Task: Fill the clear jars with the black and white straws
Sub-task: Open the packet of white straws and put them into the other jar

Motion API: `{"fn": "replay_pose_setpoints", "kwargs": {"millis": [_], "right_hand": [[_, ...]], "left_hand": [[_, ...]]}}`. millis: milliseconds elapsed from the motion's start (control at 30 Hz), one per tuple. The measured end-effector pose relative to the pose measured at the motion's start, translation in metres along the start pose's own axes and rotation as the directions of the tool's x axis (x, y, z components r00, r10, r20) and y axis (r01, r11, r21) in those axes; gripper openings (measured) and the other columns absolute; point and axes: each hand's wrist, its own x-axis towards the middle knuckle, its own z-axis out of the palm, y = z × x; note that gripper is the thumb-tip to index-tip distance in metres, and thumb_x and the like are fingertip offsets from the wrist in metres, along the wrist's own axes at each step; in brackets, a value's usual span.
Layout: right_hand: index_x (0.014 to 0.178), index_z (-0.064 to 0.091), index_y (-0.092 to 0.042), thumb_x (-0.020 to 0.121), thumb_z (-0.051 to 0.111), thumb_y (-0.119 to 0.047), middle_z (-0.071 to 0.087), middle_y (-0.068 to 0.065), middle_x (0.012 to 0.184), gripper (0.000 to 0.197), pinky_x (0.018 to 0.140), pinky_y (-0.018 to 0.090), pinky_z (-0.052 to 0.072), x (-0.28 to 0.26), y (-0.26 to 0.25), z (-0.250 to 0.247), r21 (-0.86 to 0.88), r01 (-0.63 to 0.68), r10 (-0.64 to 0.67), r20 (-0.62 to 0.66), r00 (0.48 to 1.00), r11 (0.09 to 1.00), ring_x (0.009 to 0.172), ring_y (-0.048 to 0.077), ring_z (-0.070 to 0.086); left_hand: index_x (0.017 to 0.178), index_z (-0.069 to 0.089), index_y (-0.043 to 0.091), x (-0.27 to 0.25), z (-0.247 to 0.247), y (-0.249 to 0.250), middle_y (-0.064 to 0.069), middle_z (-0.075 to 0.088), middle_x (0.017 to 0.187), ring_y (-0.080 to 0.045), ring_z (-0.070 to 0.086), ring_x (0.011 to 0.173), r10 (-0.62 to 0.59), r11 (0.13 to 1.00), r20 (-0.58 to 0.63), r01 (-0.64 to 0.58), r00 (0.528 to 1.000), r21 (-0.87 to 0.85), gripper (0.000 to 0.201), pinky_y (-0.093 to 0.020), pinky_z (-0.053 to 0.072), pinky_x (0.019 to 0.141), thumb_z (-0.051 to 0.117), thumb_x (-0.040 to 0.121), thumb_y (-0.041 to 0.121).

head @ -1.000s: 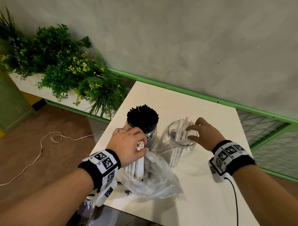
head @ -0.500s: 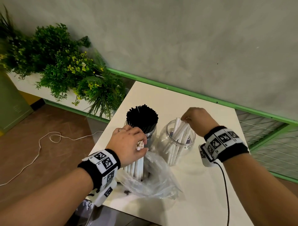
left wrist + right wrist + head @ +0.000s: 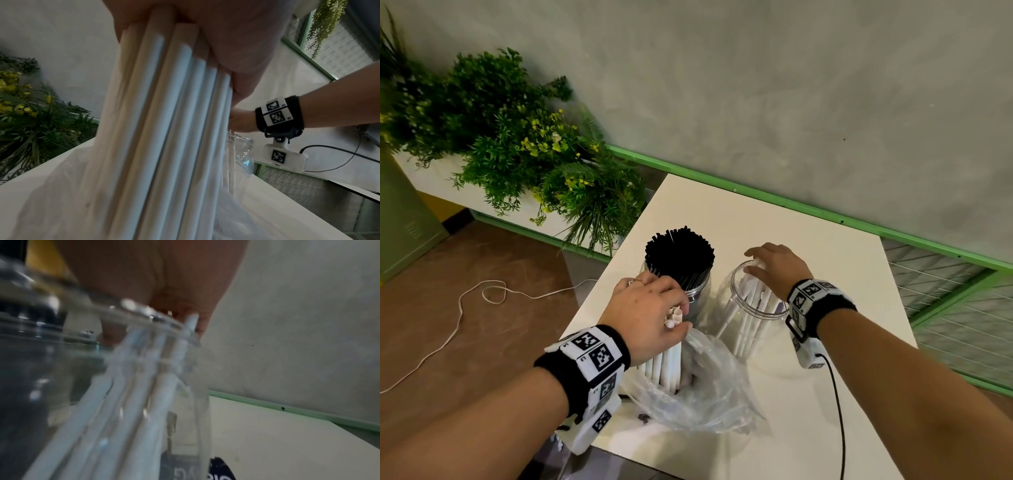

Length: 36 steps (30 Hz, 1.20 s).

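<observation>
Black straws pack the left clear jar on the white table. To its right a second clear jar holds several white straws that lean toward its right wall. My right hand hovers over that jar's mouth with fingers spread, and straw tips touch them. My left hand grips an upright bundle of white straws that stands in a crumpled clear plastic bag at the table's near left corner.
Green plants in a white planter stand left of the table. A white cord lies on the brown floor. A green rail runs along the grey wall, with wire mesh to the right. A black cable trails from my right wrist.
My right hand, which pinched white straws above the jar's far rim, has let them drop in and now spreads its fingers over the mouth. The left hand has stayed put.
</observation>
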Motion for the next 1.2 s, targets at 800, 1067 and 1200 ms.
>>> {"fn": "replay_pose_setpoints", "kwargs": {"millis": [800, 1067, 1200], "right_hand": [[0.105, 0.063, -0.01, 0.092, 0.063, -0.026, 0.06, 0.001, 0.099, 0.02, 0.071, 0.026, 0.04, -0.025, 0.005, 0.029, 0.376, 0.002, 0.208, -0.516, 0.831, 0.927, 0.081, 0.018, 0.053], [0.112, 0.061, -0.008, 0.096, 0.055, -0.017, 0.058, 0.006, 0.107, 0.019, 0.078, 0.029, 0.043, -0.026, 0.008, 0.024, 0.417, 0.014, 0.218, -0.505, 0.835, 0.909, 0.086, 0.016, 0.052], [0.112, 0.063, -0.008, 0.096, 0.053, -0.011, 0.057, 0.008, 0.107, 0.019, 0.079, 0.027, 0.042, -0.027, 0.014, 0.027, 0.325, 0.058, 0.126, -0.516, 0.847, 0.944, 0.092, 0.024, 0.057]], "left_hand": [[0.087, 0.058, 0.038, 0.002, -0.004, -0.004, 0.02, 0.056, 0.098, -0.013, 0.05, 0.097, -0.021, 1.0, 0.061, 0.02, 0.998, 0.01, 0.031, -0.036, 0.04, 0.082, 0.04, 0.074, 0.06], [0.089, 0.057, 0.038, 0.002, -0.006, -0.003, 0.021, 0.053, 0.101, -0.011, 0.047, 0.097, -0.025, 0.999, 0.091, 0.023, 0.996, 0.026, 0.036, -0.035, 0.037, 0.084, 0.035, 0.075, 0.063], [0.089, 0.058, 0.038, 0.002, -0.007, -0.004, 0.021, 0.054, 0.101, -0.012, 0.049, 0.097, -0.022, 1.0, 0.091, 0.02, 0.996, 0.02, 0.036, -0.036, 0.038, 0.083, 0.036, 0.075, 0.063]]}}
